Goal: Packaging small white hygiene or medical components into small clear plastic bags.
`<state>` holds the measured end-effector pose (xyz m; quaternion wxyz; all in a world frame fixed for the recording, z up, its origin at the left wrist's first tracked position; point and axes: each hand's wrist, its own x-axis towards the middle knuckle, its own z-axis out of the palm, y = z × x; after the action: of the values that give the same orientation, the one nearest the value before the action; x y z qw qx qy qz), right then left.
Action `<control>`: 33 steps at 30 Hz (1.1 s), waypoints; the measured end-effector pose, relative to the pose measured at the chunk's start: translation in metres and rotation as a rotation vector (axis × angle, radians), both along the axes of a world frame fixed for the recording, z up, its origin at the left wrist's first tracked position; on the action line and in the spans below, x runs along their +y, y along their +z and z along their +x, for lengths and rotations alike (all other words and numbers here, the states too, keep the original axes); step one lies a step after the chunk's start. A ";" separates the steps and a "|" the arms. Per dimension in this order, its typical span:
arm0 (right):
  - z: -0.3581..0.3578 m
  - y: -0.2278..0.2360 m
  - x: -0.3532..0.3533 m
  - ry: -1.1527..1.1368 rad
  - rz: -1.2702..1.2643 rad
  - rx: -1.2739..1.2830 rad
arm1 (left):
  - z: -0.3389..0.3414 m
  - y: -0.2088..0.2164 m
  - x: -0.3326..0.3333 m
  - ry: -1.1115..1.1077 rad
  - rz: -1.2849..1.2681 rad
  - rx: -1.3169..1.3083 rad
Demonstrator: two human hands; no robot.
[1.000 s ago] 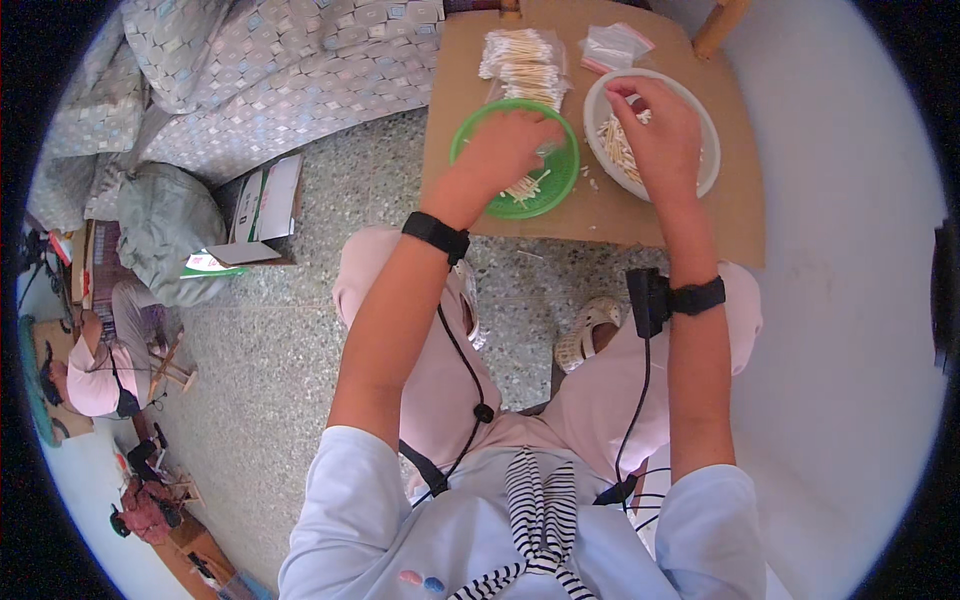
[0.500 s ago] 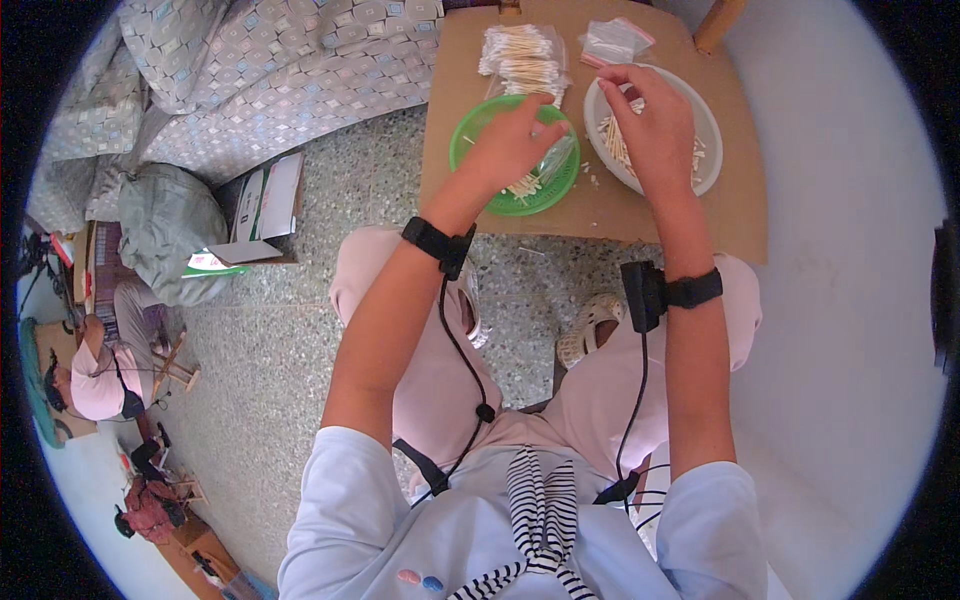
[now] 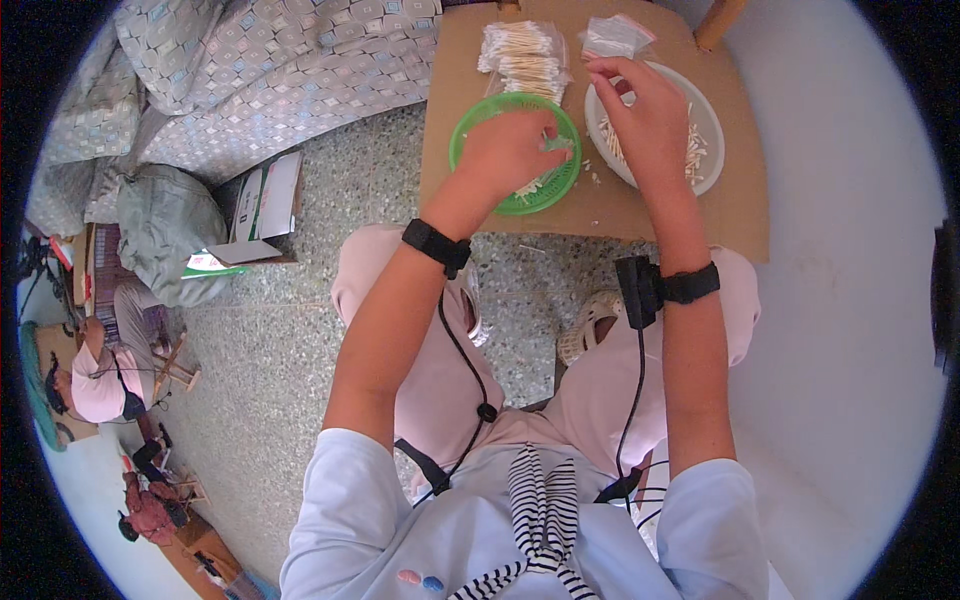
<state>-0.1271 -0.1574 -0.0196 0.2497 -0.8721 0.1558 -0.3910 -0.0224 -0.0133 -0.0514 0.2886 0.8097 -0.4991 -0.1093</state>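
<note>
My left hand [image 3: 505, 152] is over the green basket [image 3: 460, 130], its fingers curled downward and its thumb apart from them. Beside its fingertips lies a clear plastic bag [image 3: 561, 146] inside the basket, with some cotton swabs [image 3: 530, 187] near it. My right hand [image 3: 648, 115] is above the white bowl [image 3: 712, 120], thumb and forefinger brought together at its far left rim. Anything between those fingertips is too small to make out. Cotton swabs [image 3: 695, 150] lie in the bowl, partly hidden by the hand.
Bundled cotton swabs [image 3: 525, 62] lie behind the basket on a cardboard-topped table [image 3: 440, 190]. Clear bags [image 3: 612, 38] lie behind the bowl. Small white bits are scattered between the containers. A wall [image 3: 830, 250] stands at right; an opened carton [image 3: 265, 210] sits on the floor at left.
My left hand has lowered into the basket, its outstretched fingers now curled toward the plastic bag. The right hand has shifted slightly farther away and left over the bowl.
</note>
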 end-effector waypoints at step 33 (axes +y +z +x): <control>0.001 0.005 0.004 -0.021 0.014 -0.019 | 0.024 -0.023 0.013 -0.372 0.131 -0.220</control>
<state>-0.1256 -0.1534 -0.0149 0.2530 -0.8650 0.1652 -0.4005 0.0015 0.0001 -0.0742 0.1540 0.7277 -0.6602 -0.1038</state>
